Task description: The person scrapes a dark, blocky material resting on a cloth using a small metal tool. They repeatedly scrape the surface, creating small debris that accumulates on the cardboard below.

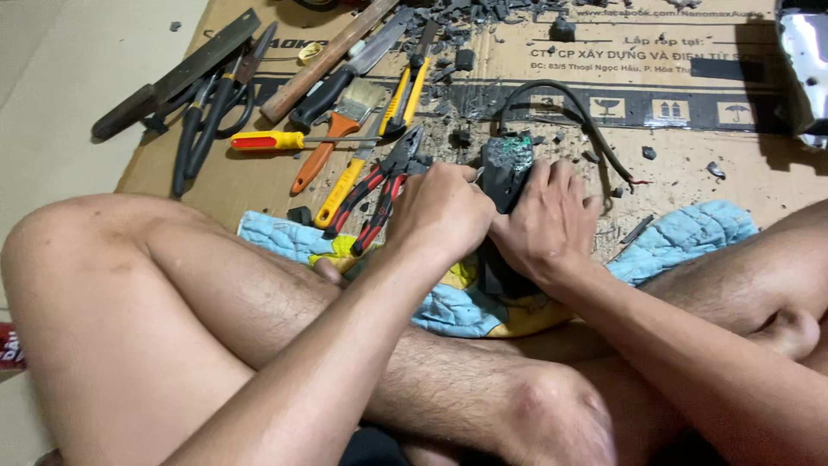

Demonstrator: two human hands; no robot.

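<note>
Head view: left hand (444,211) and right hand (545,223), fingers curled tight, both clutch a black plastic electronic block with green circuit board (504,168) over a blue quilted cloth (681,237).

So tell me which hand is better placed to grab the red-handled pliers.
Left, probably. The left hand sits right beside the red-handled pliers, their handles almost touching its knuckles. The right hand lies on the far side, wrapped around the black device.

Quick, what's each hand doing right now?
Left hand: closed, gripping the black device.
Right hand: closed around the same black device.
</note>
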